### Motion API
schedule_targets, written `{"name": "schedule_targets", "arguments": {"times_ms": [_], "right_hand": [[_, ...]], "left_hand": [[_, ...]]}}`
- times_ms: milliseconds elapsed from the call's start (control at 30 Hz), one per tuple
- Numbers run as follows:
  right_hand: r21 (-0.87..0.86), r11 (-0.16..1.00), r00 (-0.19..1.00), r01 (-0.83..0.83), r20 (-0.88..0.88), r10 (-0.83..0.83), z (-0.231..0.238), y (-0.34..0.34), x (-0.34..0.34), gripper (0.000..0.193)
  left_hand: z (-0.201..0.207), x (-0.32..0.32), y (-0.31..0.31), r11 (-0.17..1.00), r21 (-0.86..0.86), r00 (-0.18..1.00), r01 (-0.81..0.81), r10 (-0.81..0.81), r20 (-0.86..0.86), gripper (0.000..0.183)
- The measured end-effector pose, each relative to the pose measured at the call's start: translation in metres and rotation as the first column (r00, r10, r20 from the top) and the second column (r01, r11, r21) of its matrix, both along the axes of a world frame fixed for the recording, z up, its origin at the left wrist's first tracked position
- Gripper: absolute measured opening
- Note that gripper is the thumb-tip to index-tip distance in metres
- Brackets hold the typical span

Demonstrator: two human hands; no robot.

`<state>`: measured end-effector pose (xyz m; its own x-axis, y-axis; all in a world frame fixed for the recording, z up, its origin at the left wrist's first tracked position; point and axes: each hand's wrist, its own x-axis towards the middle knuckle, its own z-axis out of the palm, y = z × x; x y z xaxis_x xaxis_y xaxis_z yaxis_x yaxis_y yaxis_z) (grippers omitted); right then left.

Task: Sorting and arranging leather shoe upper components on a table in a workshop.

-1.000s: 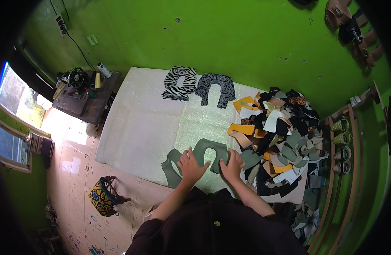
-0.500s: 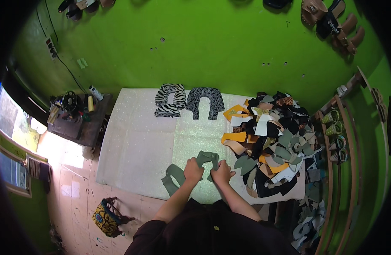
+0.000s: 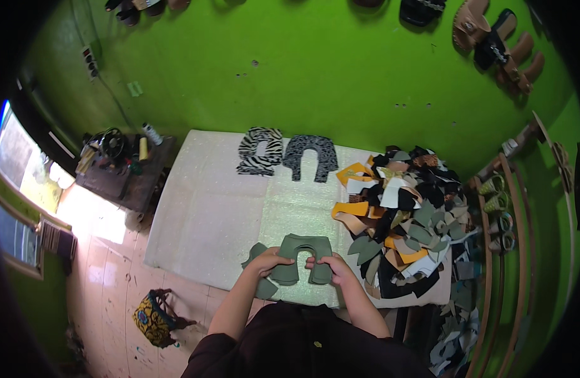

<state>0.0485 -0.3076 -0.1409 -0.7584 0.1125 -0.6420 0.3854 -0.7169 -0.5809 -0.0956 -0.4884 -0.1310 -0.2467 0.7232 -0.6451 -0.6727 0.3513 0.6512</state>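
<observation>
Between my hands is a stack of green U-shaped shoe-upper pieces (image 3: 291,272), its opening facing me, at the near edge of the white table (image 3: 195,214). My left hand (image 3: 269,259) is closed on the stack's left arm, thumb on top. Gripping the right arm is my right hand (image 3: 331,267), some fingers showing inside the opening. Another green cut piece (image 3: 266,290) lies partly hidden beneath my left hand and forearm. Farther back sit zebra-striped cut pieces (image 3: 274,151) and, beside them, a black-and-grey patterned U-shaped stack (image 3: 310,142).
A heap of mixed scraps (image 3: 400,220) covers the table's right side. At the left stands a sewing machine (image 3: 113,145) on a dark table. A stool with a patterned seat (image 3: 152,320) is on the floor. Sandals (image 3: 499,205) hang on a wooden rack at right.
The green pieces, bent and uneven before, now lie flatter as an even U-shaped stack. My left hand has moved left to its outer side. The view has shifted slightly.
</observation>
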Motion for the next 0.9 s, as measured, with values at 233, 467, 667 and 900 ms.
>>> {"name": "schedule_targets", "arguments": {"times_ms": [233, 467, 667, 900], "right_hand": [[0.057, 0.987, 0.987, -0.153, -0.041, 0.156, 0.005, -0.016, -0.019, 0.026], [0.124, 0.973, 0.966, -0.196, -0.144, 0.213, 0.031, -0.047, -0.05, 0.035], [0.211, 0.958, 0.968, -0.193, -0.118, 0.221, 0.022, -0.077, -0.094, 0.04], [0.44, 0.891, 0.986, -0.111, -0.066, 0.155, 0.019, -0.146, -0.174, 0.055]], "left_hand": [[0.012, 0.019, -0.036, 0.966, 0.086, 0.97, -0.243, 0.242, 0.016, 0.032], [0.01, 0.008, -0.076, 0.892, 0.192, 0.905, -0.409, 0.368, 0.213, 0.04], [-0.004, -0.042, -0.108, 0.929, 0.19, 0.928, -0.317, 0.262, 0.266, 0.034], [-0.005, -0.137, -0.155, 0.942, 0.057, 0.929, -0.33, 0.313, 0.199, 0.03]]}}
